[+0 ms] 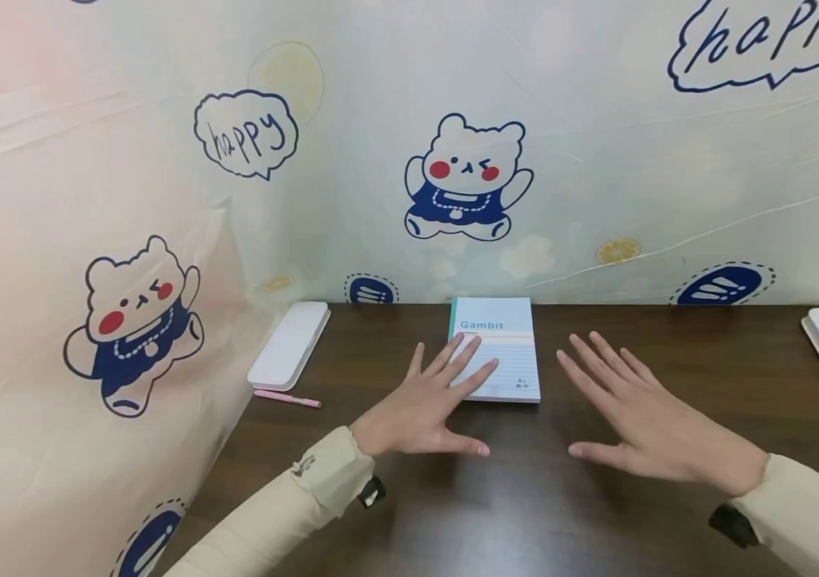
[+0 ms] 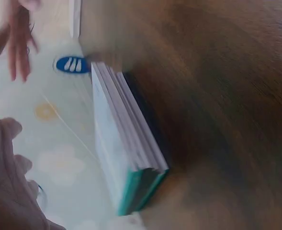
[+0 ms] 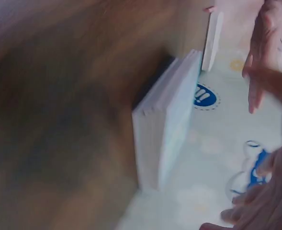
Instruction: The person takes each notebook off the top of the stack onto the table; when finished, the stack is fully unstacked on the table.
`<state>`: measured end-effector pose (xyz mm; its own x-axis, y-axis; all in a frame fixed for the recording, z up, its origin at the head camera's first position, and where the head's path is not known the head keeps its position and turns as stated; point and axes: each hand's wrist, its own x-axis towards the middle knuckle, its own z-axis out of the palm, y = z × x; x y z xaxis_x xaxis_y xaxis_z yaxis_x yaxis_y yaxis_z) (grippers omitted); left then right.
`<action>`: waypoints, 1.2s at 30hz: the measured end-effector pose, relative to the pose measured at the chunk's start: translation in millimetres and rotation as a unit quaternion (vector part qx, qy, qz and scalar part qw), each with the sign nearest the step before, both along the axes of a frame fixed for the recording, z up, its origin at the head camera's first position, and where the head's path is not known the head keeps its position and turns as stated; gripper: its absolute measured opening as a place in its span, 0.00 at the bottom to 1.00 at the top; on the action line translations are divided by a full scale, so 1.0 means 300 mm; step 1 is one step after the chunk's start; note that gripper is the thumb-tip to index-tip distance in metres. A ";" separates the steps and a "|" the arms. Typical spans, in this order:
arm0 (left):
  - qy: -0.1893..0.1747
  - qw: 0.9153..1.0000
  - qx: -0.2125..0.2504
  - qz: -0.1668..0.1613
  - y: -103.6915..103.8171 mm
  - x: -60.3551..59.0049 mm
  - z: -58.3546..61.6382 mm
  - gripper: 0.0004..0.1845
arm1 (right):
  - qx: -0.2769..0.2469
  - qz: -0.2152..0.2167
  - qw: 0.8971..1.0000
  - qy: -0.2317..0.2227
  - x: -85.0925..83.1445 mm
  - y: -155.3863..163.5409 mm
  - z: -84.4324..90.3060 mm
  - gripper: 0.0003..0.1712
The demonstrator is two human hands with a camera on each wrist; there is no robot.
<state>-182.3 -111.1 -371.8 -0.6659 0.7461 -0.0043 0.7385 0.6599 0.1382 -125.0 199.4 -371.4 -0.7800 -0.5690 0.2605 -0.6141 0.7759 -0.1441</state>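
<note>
Both hands are spread flat, fingers straight, over the dark bench (image 1: 597, 529). The left hand (image 1: 424, 409) has fingertips over the notebook (image 1: 499, 336); the right hand (image 1: 640, 421) is just beside it, holding nothing

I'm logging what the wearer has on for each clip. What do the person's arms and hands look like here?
Both arms wear long cream sleeves, left sleeve and right sleeve, each ending in a plain cuff. The left cuff bears a small dark mark. A small black device sits at the left wrist and another black device at the right. The left hand and right hand are bare; no rings or gloves show.
</note>
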 end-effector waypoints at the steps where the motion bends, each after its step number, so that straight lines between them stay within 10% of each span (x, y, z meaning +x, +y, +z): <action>1: -0.010 1.000 0.008 0.014 -0.001 -0.018 -0.012 0.55 | -0.018 -0.016 0.999 -0.034 -0.016 -0.014 -0.015 0.59; 6: -0.105 0.983 0.074 0.131 0.009 -0.147 -0.112 0.52 | -0.132 -0.075 0.970 -0.187 -0.162 -0.137 -0.155 0.61; 11: -0.186 0.957 0.115 0.188 0.035 -0.224 -0.210 0.50 | -0.156 -0.082 0.960 -0.217 -0.243 -0.223 -0.275 0.57; 18: -0.181 0.949 0.169 0.196 0.053 -0.242 -0.258 0.44 | -0.181 -0.065 0.962 -0.196 -0.239 -0.231 -0.294 0.54; 26: -0.183 0.933 0.211 0.228 0.081 -0.226 -0.224 0.42 | -0.166 -0.059 0.967 -0.183 -0.244 -0.229 -0.286 0.54; 30: -0.148 0.897 0.299 0.288 0.099 -0.228 -0.204 0.32 | -0.164 -0.060 0.968 -0.179 -0.242 -0.233 -0.288 0.54; 36: -0.189 0.816 0.415 0.356 0.130 -0.237 -0.192 0.28 | -0.171 -0.070 0.965 -0.187 -0.233 -0.233 -0.290 0.54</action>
<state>-253.3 -72.1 -429.4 -0.9998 0.0210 0.0012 0.0108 0.4660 0.8847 -195.0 129.4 -458.5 -0.9190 -0.3815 0.0996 -0.3617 0.7149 -0.5984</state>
